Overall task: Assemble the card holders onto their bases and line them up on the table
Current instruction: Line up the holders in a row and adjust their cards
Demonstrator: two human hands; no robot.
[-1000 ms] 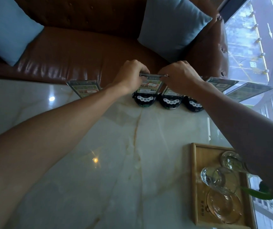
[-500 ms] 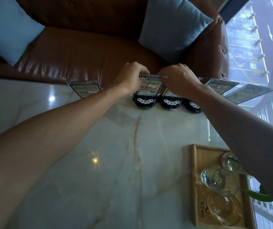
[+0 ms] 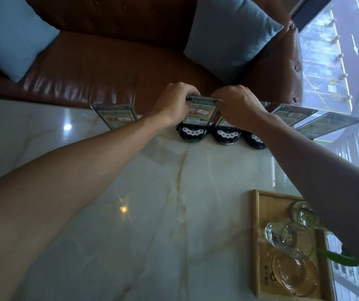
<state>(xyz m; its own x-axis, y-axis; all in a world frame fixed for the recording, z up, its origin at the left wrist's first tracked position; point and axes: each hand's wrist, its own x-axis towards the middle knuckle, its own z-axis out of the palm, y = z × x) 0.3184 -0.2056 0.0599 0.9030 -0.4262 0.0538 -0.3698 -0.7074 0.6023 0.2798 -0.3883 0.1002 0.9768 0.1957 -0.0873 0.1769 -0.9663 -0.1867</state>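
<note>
Both hands, left [image 3: 174, 101] and right [image 3: 237, 105], are pinching the clear acrylic card holder [image 3: 200, 111] above its round black base [image 3: 192, 134]; uneven pressing could be tipping it askew.

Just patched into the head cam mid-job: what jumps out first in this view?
Both hands meet at the table's far edge: the left hand and right hand pinch the top of a card holder standing in the leftmost of three black bases. At near right, a wooden tray holds glassware.
</note>
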